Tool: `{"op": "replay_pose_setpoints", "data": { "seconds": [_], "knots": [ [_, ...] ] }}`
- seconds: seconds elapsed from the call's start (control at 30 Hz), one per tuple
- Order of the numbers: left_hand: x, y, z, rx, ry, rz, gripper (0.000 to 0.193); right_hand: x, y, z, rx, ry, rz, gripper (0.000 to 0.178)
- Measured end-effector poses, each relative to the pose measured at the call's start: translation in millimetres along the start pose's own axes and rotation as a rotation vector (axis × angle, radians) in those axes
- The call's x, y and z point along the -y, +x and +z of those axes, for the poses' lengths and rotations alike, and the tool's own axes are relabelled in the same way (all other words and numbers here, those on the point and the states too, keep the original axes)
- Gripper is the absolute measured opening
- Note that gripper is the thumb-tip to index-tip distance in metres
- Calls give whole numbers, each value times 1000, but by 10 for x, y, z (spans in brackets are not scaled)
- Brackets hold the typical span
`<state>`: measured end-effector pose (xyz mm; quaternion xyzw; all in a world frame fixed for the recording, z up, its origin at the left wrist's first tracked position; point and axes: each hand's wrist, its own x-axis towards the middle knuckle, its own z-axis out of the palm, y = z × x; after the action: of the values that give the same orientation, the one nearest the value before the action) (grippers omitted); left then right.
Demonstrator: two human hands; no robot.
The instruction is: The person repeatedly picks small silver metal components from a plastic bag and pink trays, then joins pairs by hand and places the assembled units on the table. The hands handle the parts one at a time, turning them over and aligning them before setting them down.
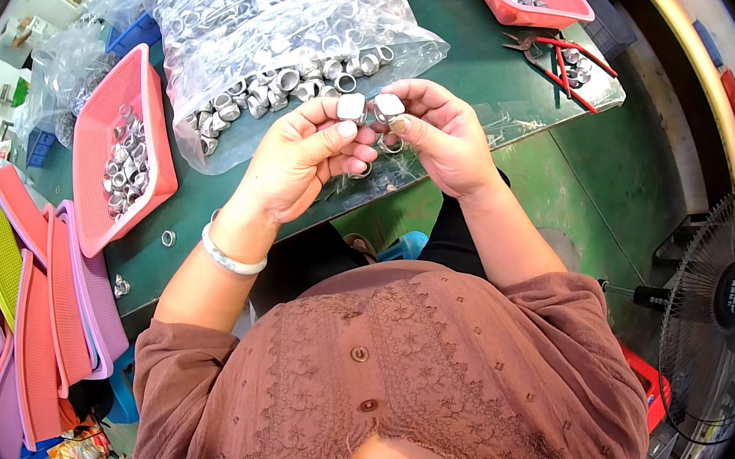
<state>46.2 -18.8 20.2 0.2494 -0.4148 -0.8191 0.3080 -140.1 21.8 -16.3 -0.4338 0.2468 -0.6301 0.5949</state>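
Two silver rings with flat, rounded-square tops meet side by side above the table's near edge. My left hand point(303, 153) is closed, pinching one ring point(351, 107) between thumb and fingers. The other ring point(389, 106) is held the same way by my right hand point(447, 138). More ring metal shows among the lower fingers of both hands, partly hidden. Just beyond my hands, a big clear plastic bag point(255, 23) lies full of similar silver rings, several spilling at its mouth. A pink basket point(168, 150) with loose rings stands left of my left hand.
Red-handled pliers point(563, 68) lie at the right corner of the green table point(464, 40), near another pink basket point(545, 16). Stacked colored baskets point(37, 308) fill the left side. A black fan point(731, 293) stands at right. One loose ring point(168, 238) lies by the near edge.
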Motion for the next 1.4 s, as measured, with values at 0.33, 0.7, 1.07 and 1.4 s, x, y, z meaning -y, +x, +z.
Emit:
{"op": "replay_pose_setpoints", "data": {
  "seconds": [0.33, 0.7, 1.07, 1.4],
  "knots": [
    [26, -27, 26, -21, 9, 19, 17, -28, -6, -19, 81, 389, 112, 32],
    [34, -20, 73, -37, 36, 34, 17, -31, -24, -14, 9, 491, 234, 29],
    [80, -5, 73, -57, 41, 8, 16, 10, -31, 103, -130, 451, 254, 22],
    [102, 7, 75, -49, 27, -7, 18, 0, -28, 96, -159, 436, 271, 19]
  ]
}}
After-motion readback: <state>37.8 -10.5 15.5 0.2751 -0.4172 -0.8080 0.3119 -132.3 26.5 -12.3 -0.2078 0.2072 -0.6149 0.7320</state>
